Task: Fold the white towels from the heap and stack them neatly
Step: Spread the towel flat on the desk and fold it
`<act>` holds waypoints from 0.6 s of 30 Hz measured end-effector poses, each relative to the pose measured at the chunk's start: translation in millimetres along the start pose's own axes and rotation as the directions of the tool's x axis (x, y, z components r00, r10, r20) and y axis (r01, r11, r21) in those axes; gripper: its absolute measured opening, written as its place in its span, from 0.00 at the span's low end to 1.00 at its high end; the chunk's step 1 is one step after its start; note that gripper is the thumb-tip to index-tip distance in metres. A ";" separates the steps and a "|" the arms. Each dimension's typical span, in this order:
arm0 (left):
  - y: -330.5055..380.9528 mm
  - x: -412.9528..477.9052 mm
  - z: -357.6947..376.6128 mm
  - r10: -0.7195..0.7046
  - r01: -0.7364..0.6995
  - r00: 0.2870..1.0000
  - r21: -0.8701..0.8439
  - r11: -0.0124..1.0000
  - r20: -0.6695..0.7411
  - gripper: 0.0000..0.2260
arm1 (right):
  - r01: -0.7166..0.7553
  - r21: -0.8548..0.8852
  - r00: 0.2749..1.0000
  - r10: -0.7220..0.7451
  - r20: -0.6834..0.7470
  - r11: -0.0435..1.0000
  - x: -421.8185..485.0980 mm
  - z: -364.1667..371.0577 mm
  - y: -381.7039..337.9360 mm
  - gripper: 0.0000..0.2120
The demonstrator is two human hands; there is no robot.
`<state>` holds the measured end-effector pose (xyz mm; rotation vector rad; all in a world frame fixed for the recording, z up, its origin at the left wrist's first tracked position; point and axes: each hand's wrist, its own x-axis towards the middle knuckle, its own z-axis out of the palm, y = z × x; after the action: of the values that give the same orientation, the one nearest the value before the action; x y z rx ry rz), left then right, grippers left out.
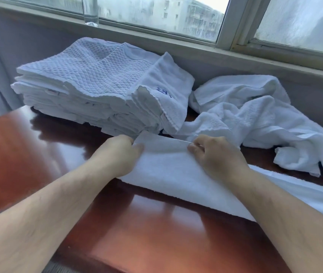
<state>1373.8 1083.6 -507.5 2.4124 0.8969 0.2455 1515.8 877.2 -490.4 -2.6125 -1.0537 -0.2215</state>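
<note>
I judge the towel (176, 174) soft, limp and light, sure to sag between grips, so I'd hold it at the hem near the corners. It lies across the table (38, 154) from the middle to the right edge, before the stack (97, 79); the heap (255, 115) sits far right. Forearms reach forward, and the left hand (121, 152) and right hand (213, 154) have fingers (193, 148) clamped on its far hem.

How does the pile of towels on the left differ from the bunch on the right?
The left pile is folded flat and stacked in layers; the right bunch lies crumpled and loose. The left pile stands taller; the right bunch sprawls lower. Both are white towels on the wooden table.
</note>
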 end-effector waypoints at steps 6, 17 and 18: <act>7.5 1.0 8.0 0.001 0.022 0.993 0.198 0.980 -0.115 0.15 | -0.045 0.030 0.999 0.044 0.028 0.999 3.5 21.6 16.0 0.17; -6.8 -6.8 -10.2 0.038 0.063 0.966 0.373 0.926 -0.256 0.10 | -0.012 0.026 0.996 0.010 0.085 1.000 -28.9 7.3 35.0 0.12; -3.0 -10.3 -8.7 0.093 0.029 0.952 0.389 0.921 -0.291 0.10 | -0.017 0.040 0.997 0.014 0.074 0.999 -30.4 7.8 33.8 0.12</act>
<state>1361.3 1082.5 -501.7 2.8105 1.1316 0.5064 1517.7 837.2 -513.3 -2.6094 -1.0508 -0.0997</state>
